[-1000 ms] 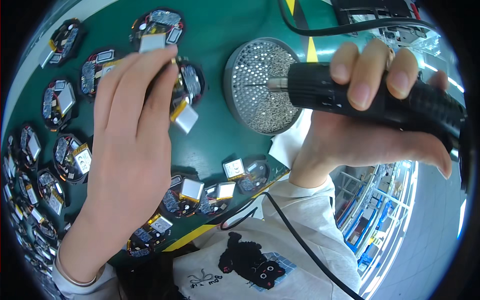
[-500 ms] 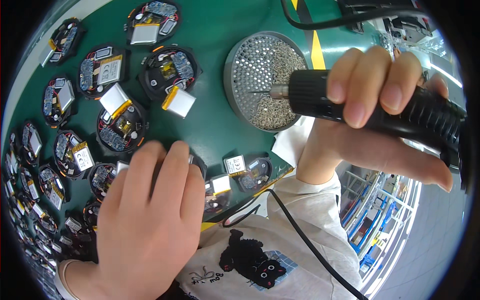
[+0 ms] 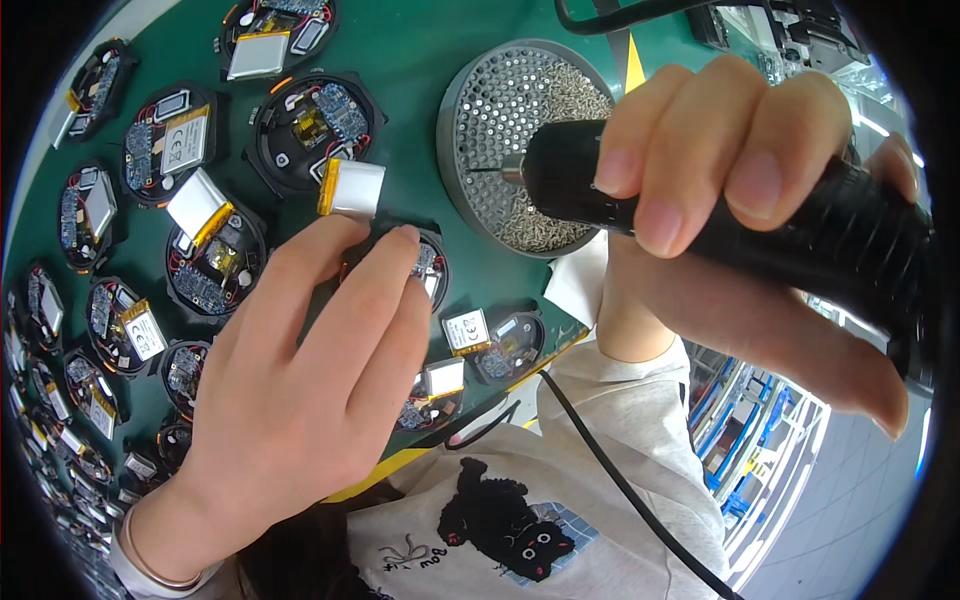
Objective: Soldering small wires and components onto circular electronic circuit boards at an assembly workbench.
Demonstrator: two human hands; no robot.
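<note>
While my right hand (image 3: 700, 150) has its grip wrapped around a black screwdriver (image 3: 760, 250) at two o'clock, bit (image 3: 484, 170) over the screw tray (image 3: 450, 145), my left hand (image 3: 310, 375) covers part of a round housing (image 3: 430, 266) near the view's centre; whether its grip is clenched I cannot tell

1. Left-hand grip (image 3: 310, 375) is palm-down over a round black housing (image 3: 433, 262), partly covering it. Can't tell if it's pinching anything.
2. Right-hand grip (image 3: 725, 300) is wrapped around a chunky black driver (image 3: 570, 175), bit pointing left over a round grey tray (image 3: 449, 190).
3. Tiny silver screws (image 3: 540, 228) pile up on the tray's right side.
4. Silver, yellow-taped battery (image 3: 358, 188) lies just past the left fingertips, on a green tabletop (image 3: 410, 45).
</note>
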